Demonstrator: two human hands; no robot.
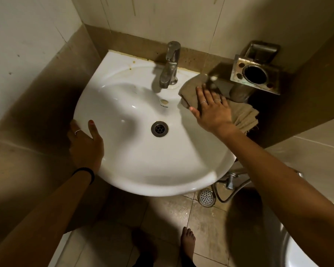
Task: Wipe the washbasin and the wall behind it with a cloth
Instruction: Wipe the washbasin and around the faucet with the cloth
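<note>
One cloth, two hands

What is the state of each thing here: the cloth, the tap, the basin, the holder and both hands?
Cloth: crumpled, pressed flat on the basin's right rear rim.
Tap: no water running.
Basin: no water in it, drain unplugged, brown stains near the back edge.
Holder: nothing in it.
Right hand: fingers straight, pressing the cloth.
Left hand: grips the basin's left rim.
</note>
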